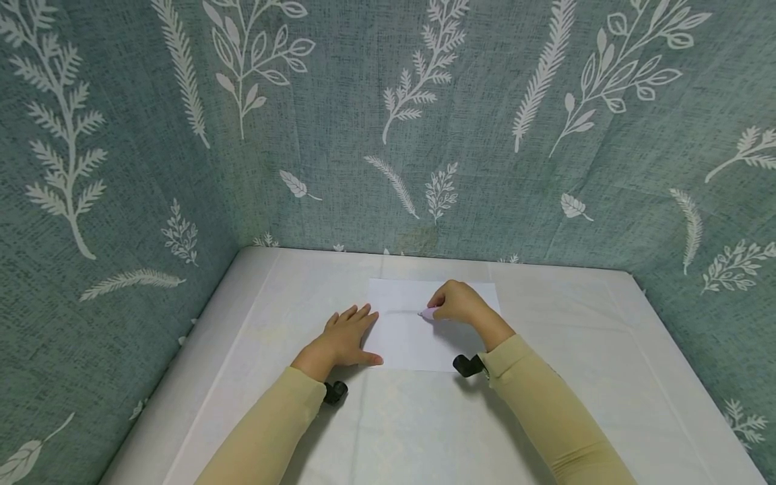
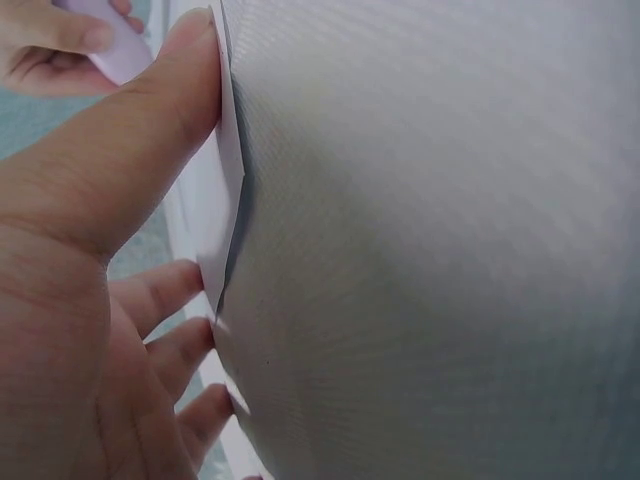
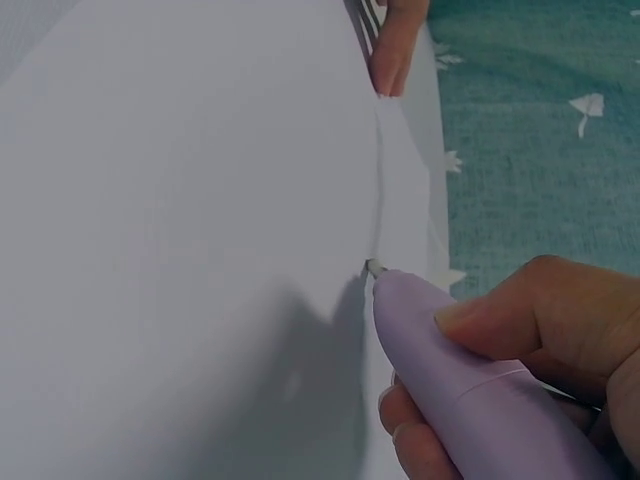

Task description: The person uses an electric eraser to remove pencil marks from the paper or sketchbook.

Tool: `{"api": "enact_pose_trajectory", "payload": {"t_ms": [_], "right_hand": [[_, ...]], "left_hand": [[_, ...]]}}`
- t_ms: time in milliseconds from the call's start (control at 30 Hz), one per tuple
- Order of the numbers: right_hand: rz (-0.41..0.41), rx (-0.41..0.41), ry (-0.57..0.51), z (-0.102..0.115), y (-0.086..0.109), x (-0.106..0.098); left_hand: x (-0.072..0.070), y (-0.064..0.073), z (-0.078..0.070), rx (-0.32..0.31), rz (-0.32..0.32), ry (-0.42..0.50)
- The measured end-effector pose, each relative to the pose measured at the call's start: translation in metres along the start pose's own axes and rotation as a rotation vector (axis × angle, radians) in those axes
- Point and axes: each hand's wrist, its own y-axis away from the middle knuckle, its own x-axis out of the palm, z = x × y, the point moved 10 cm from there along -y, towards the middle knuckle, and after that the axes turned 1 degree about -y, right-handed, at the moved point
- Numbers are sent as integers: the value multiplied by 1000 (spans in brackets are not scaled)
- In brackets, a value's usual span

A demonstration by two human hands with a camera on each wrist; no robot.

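Leafy cloth [image 1: 339,162] behind table [image 1: 418,431]; right fingers [image 1: 439,296], pen [image 1: 430,313] partly hide paper [image 1: 403,343].

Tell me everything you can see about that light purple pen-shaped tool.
The light purple tool looks like smooth plastic, its rounded body crossed by a thin seam and tapering to a small, metallic-looking tip. It is held slanted in the right hand, with the tip down at the white paper, at the end of a faint line. Its rear end isn't visible.
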Motion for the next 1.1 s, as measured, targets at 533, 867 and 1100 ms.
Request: {"api": "enact_pose_trajectory", "payload": {"t_ms": [533,867,1100], "right_hand": [[-13,18,3,-3,-3,-1],[-2,-2,3,-1,-5,0],[-18,33,0,-2,-4,-2]], "left_hand": [[-1,1,0,0,0,6],[-2,4,-3,2,1,9],[-3,4,-2,1,-4,10]]}}
